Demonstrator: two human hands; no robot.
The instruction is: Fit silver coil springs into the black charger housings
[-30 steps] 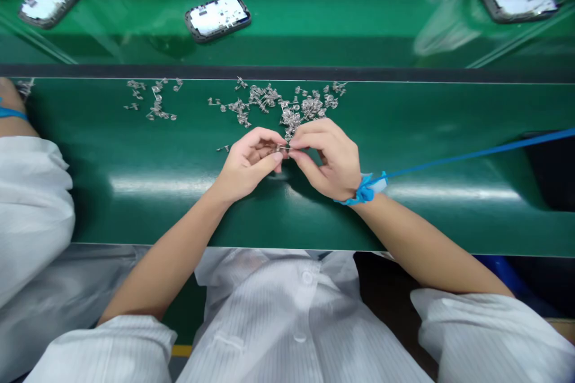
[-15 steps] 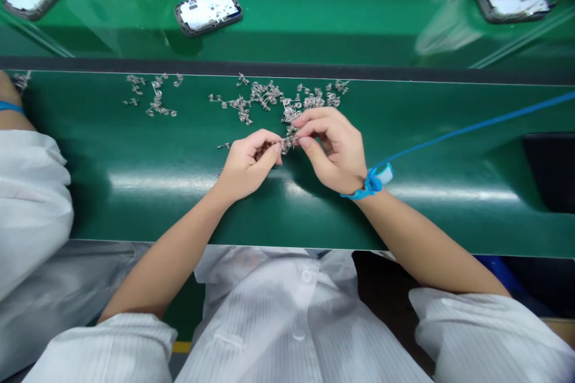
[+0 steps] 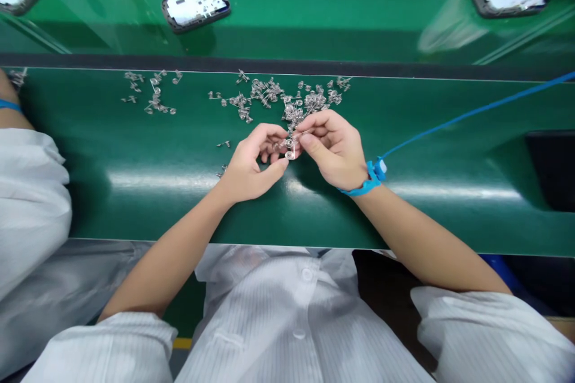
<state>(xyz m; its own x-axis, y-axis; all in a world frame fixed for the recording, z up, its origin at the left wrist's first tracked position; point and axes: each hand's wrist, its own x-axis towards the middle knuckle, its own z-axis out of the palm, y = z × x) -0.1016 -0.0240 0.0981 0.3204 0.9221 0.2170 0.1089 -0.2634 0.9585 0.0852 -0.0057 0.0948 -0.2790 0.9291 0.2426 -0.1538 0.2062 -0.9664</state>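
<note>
My left hand [image 3: 256,161] is curled around a small tangle of metal springs [image 3: 289,145], which rests against its fingers; the thumb stands a little apart from the index finger. Close by on the right, my right hand [image 3: 335,146] pinches the thin straight wire of a spring between thumb and index finger. The fingertips partly hide the tangle, so I cannot tell how the pieces are linked. Just beyond both hands lies a loose heap of coiled springs [image 3: 314,99] on the green work surface [image 3: 179,209]. A blue wrist strap [image 3: 371,179] circles my right wrist.
Smaller groups of springs [image 3: 156,99] lie to the left. Behind a dark rail [image 3: 381,67], open phone-like housings [image 3: 196,7] lie on a green strip. A blue cord [image 3: 471,111] runs right, above a black object [image 3: 550,167]. A co-worker's sleeve [image 3: 33,185] is at left.
My left thumb has moved away from the fingers, exposing more of the tangle. My right fingers have closed on a spring's wire. The housings sit slightly further left, and fingertips appear at the top edge.
</note>
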